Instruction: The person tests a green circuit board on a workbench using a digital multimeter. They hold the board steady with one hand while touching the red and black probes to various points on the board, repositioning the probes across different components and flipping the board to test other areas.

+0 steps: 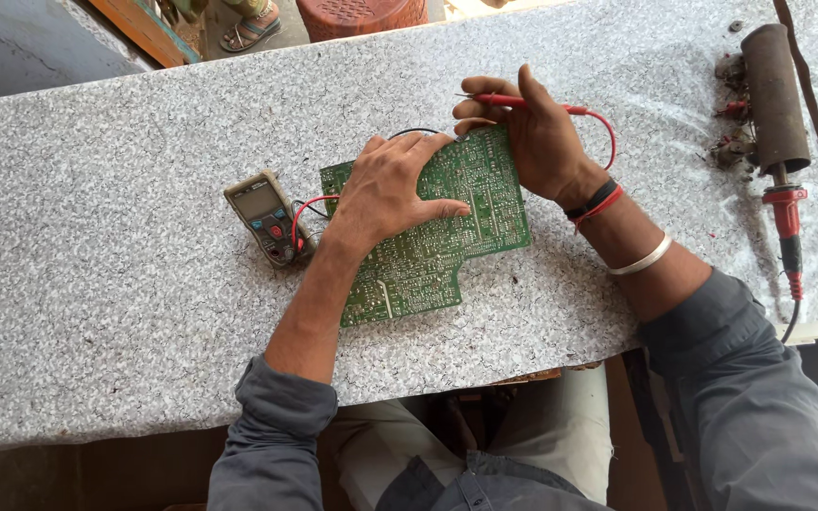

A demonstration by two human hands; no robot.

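Left of centre, a small grey handheld multimeter [264, 216] lies beside the flat green printed circuit board [433, 222] at mid-frame. The left hand [385, 189] presses flat on the board with fingers spread, which should steady it for probing. The right hand [532, 128] pinches a thin red test probe [513, 101] over the board's upper edge; a light, upright touch would likely avoid slipping across the solder points.

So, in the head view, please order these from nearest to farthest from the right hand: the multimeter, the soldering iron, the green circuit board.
From the right hand, which holds a red probe:
1. Green circuit board: just below the hand, with the fingers at its top edge.
2. Soldering iron: off to the right, near the table's end.
3. Multimeter: farthest, left of the board, beyond the left hand.
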